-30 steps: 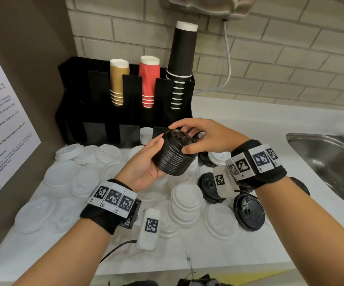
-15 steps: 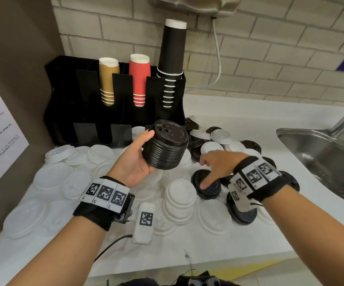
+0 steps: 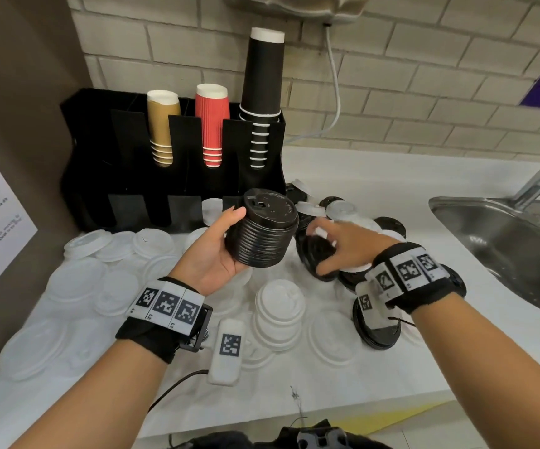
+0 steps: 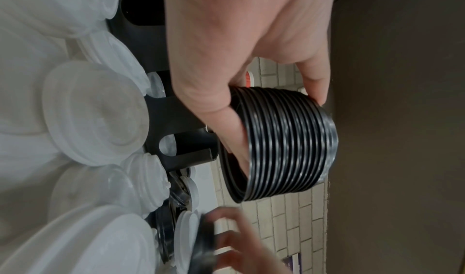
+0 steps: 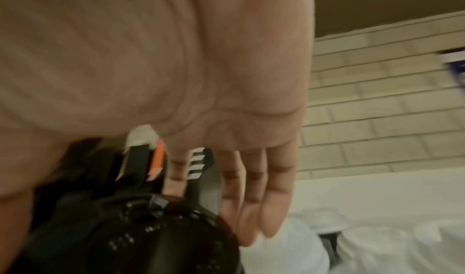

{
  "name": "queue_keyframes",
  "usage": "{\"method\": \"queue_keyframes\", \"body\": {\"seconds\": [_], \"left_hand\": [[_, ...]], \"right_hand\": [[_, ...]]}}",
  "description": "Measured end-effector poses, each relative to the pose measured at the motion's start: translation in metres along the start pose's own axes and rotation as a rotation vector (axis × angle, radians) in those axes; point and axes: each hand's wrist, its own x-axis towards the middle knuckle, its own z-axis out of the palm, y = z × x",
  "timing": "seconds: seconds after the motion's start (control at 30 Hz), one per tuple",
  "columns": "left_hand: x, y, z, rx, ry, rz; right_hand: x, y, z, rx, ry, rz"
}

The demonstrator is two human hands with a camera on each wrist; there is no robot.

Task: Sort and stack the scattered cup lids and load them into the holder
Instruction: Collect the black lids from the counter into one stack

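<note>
Gripping black lid stack (image 3: 264,234) in left hand (image 3: 212,257), right hand (image 3: 346,247) grasping single black lid (image 3: 315,259)

One second ago the right hand (image 3: 348,246) was laid on top of the stack of black lids (image 3: 264,233), near the middle of the frame. Half a second ago it had been taken off and brought down to the lower right, where one finger was pointed at a black lid (image 3: 319,254) lying on the counter. Now that lid has been picked up and tilted, with fingers and thumb wrapped around its rim, and it has been brought closer to the stack. The stack has been tipped more upright in the left hand (image 3: 212,254).
</note>
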Motion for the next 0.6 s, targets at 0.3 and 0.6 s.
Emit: {"method": "queue_keyframes", "body": {"seconds": [0.3, 0.6], "left_hand": [[0.0, -0.004, 0.001, 0.103, 0.012, -0.005], [-0.003, -0.014, 0.0, 0.234, 0.005, -0.015]], "right_hand": [[-0.03, -0.028, -0.02, 0.696, 0.264, -0.239], [-0.027, -0.051, 0.012, 0.626, 0.405, -0.314]]}}
